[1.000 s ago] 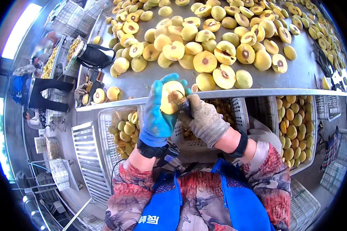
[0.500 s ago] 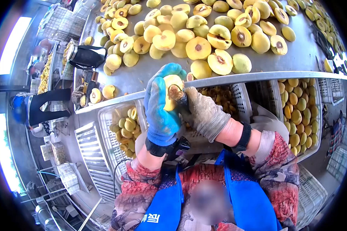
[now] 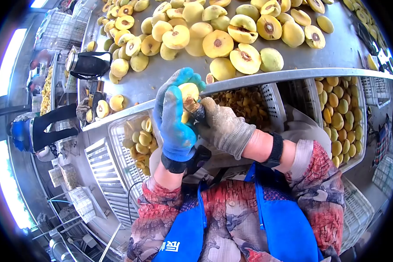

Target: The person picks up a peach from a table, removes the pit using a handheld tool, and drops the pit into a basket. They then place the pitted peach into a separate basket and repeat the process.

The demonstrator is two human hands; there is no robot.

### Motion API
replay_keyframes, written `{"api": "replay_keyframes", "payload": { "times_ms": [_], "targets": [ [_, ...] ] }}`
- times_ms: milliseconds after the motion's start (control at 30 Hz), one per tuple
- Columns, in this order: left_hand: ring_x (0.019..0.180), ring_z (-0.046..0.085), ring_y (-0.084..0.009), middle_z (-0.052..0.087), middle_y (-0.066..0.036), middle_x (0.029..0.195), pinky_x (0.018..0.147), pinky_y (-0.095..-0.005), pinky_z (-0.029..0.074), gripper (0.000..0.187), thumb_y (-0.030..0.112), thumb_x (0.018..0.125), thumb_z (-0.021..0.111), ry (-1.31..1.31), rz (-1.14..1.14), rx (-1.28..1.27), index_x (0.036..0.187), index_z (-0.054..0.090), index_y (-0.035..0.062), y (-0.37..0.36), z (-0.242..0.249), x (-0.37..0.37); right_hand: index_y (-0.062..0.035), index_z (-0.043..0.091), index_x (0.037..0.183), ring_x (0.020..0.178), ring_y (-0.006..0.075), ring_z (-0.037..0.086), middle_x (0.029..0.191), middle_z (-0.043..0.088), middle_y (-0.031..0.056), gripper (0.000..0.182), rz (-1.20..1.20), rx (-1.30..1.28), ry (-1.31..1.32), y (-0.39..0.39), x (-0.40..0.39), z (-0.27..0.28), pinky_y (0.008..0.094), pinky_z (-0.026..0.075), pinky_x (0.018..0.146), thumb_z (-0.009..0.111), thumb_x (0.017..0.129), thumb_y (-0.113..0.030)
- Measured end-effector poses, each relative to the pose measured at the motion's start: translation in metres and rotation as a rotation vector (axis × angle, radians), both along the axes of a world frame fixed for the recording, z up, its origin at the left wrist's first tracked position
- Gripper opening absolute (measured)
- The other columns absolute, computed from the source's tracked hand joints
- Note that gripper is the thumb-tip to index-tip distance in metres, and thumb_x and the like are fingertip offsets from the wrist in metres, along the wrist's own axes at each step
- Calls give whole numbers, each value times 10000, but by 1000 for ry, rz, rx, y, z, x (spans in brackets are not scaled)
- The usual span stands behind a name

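Observation:
In a blue-and-grey glove, my left hand (image 3: 176, 118) cups a yellow peach half (image 3: 188, 92) with its cut face toward my right hand. My right hand (image 3: 224, 126), in a soiled light knit glove, is closed around a small dark tool (image 3: 199, 112). The tool's tip meets the brown pit area of the peach; its exact shape is hidden by the fingers. Both hands are just in front of the metal table's edge (image 3: 266, 78). Many halved peaches (image 3: 218, 43) lie on the table beyond them, some showing pits.
Beneath the table edge stand a crate of peach halves (image 3: 142, 142), a crate of small brown-yellow pieces (image 3: 240, 105) and a crate of peaches (image 3: 340, 118). A black-and-silver container (image 3: 89, 64) rests on the table at left. Farther left, another person (image 3: 43, 126) stands.
Both hands stay together on the peach half, which has turned slightly in my left hand. The view has shifted a little, so the table sits higher in the picture.

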State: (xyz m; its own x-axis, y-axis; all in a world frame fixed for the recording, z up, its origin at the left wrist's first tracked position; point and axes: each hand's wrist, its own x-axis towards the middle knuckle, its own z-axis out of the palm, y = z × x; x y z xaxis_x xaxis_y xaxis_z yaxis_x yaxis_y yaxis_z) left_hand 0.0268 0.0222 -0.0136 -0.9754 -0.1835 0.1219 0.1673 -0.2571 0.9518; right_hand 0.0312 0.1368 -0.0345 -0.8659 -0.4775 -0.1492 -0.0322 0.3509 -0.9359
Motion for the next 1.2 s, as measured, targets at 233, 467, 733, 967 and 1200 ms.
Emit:
{"api": "replay_keyframes", "payload": {
  "times_ms": [233,467,733,967,1200],
  "targets": [
    [845,620,-218,637,-146,943,798,-314,492,362,248,932,473,-268,-142,125,1087,572,-63,-12,5,-1,-41,411,1163,769,415,620,825,631,224,503,68,120,-203,0,1,8,465,512,666,634,767,-258],
    [831,638,-224,651,-157,947,779,-322,514,374,267,911,512,-457,-320,48,1034,599,-75,-27,10,-7,-30,367,1245,719,317,644,787,639,166,605,209,38,-665,7,-8,37,407,517,646,652,767,-267],
    [784,600,-136,635,-84,884,730,-272,499,258,176,908,546,-378,-180,67,1009,616,-51,-24,3,1,-58,457,1154,710,255,653,783,634,108,560,222,139,-899,-3,-13,44,349,528,620,730,733,-308],
    [853,641,-234,641,-170,973,767,-339,535,362,265,941,476,-284,-38,99,1062,572,-63,-17,-4,4,-66,450,1150,601,186,611,771,609,74,498,124,48,-449,-13,0,4,298,512,526,694,748,-232],
    [809,621,-177,642,-108,912,731,-301,526,308,233,899,566,-362,-203,70,1013,614,-50,-28,1,0,-74,388,1209,432,160,568,658,584,79,523,185,-259,-892,-6,1,7,268,439,318,640,771,-212]
  ]
}}
